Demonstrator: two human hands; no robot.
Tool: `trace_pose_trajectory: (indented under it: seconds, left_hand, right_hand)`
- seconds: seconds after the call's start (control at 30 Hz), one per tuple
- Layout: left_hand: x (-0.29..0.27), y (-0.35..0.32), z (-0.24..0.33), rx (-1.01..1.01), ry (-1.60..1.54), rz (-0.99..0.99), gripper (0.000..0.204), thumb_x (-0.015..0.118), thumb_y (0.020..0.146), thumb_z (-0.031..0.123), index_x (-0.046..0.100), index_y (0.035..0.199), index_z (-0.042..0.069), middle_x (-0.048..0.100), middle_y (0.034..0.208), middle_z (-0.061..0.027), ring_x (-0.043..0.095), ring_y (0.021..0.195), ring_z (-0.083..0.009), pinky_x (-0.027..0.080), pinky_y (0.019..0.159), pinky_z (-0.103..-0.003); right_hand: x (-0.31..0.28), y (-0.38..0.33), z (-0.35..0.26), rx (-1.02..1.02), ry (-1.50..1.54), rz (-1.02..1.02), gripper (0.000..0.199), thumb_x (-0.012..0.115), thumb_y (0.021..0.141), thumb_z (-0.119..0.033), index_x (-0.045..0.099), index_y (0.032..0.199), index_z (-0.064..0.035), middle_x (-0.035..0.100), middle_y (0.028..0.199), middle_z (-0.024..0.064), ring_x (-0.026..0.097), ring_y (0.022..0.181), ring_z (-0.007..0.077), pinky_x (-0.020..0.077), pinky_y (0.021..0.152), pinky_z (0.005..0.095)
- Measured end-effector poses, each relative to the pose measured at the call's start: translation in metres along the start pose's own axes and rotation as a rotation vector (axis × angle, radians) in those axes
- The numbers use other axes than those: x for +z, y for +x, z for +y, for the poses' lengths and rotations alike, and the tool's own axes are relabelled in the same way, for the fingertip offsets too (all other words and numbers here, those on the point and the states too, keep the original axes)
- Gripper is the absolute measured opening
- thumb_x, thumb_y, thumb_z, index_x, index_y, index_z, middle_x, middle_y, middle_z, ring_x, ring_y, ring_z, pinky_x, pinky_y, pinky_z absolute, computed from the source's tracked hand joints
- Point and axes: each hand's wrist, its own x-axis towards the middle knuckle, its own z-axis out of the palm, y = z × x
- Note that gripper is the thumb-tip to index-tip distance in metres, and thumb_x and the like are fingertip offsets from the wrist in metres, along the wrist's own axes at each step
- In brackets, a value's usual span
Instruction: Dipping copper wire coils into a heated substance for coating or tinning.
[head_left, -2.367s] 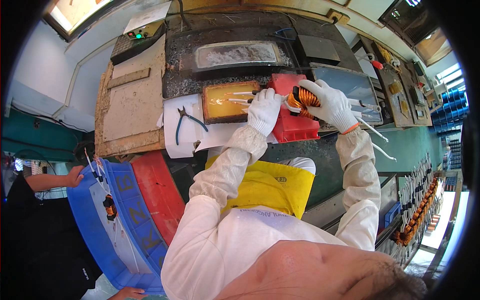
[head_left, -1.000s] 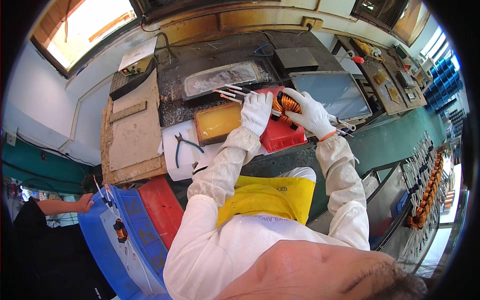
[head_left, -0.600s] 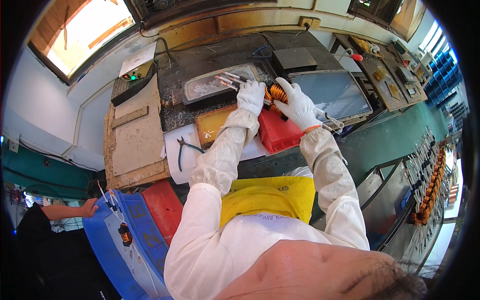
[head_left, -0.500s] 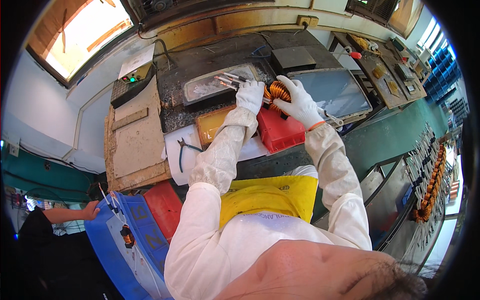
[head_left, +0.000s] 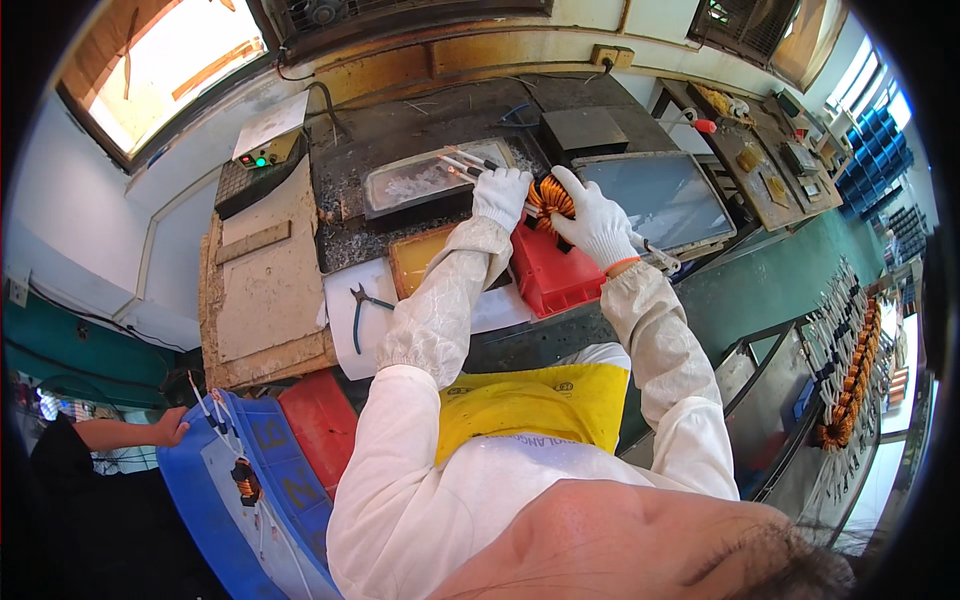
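Observation:
A toroidal coil wound with copper-coloured wire (head_left: 550,197) is held above the red plastic bin (head_left: 553,278). My right hand (head_left: 598,225), in a white glove, grips the coil's right side with thumb and fingers. My left hand (head_left: 502,197), also gloved, is closed around the coil's sleeved leads (head_left: 468,165). Their bare copper tips point left, over a rectangular pot with a silvery, crusted surface (head_left: 400,182). More white-sleeved leads (head_left: 655,252) stick out beside my right wrist.
Cutting pliers (head_left: 362,305) lie on white paper, beside an amber-filled tray (head_left: 412,262). A grey-topped tray (head_left: 660,195) is at the right. Several coils (head_left: 850,390) hang on a rack. At the lower left, another person's hand (head_left: 172,428) touches a blue bin (head_left: 195,480) holding a coil.
The coil has turned slightly in my hands, showing more of its face. The lead tips have shifted a little to the right. The whole view has moved slightly.

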Motion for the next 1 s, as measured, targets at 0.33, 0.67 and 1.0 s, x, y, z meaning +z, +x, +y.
trace_pose_trajectory:
  seconds: [0.33, 0.67, 1.0]
  left_hand:
    - [0.009, 0.001, -0.003, -0.066, 0.002, -0.184, 0.017, 0.052, 0.089, 0.018, 0.063, 0.103, 0.018, 0.062, 0.090, -0.0024, 0.063, 0.089, -0.0216, 0.048, 0.079, -0.038]
    - [0.016, 0.002, -0.004, -0.089, -0.035, -0.117, 0.013, 0.055, 0.089, 0.021, 0.067, 0.093, 0.018, 0.068, 0.088, -0.0015, 0.067, 0.089, -0.0207, 0.049, 0.076, -0.036]
    - [0.020, 0.003, 0.000, -0.166, -0.023, -0.213, 0.016, 0.052, 0.090, 0.021, 0.066, 0.098, 0.022, 0.064, 0.092, 0.0000, 0.063, 0.092, -0.0199, 0.048, 0.077, -0.037]
  right_hand:
    - [-0.007, 0.010, -0.011, 0.051, -0.088, -0.098, 0.064, 0.067, 0.082, -0.033, 0.039, 0.139, -0.0298, 0.061, 0.107, 0.0238, 0.067, 0.089, 0.0458, 0.0555, 0.074, 0.0520]
    - [-0.010, 0.020, -0.013, 0.060, -0.129, -0.156, 0.066, 0.065, 0.084, -0.037, 0.038, 0.144, -0.0326, 0.062, 0.109, 0.0240, 0.066, 0.094, 0.0457, 0.0545, 0.080, 0.0523]
    - [-0.012, 0.025, -0.017, 0.047, -0.151, -0.179, 0.066, 0.065, 0.084, -0.038, 0.038, 0.144, -0.0307, 0.063, 0.110, 0.0244, 0.066, 0.092, 0.0463, 0.0547, 0.081, 0.0501]
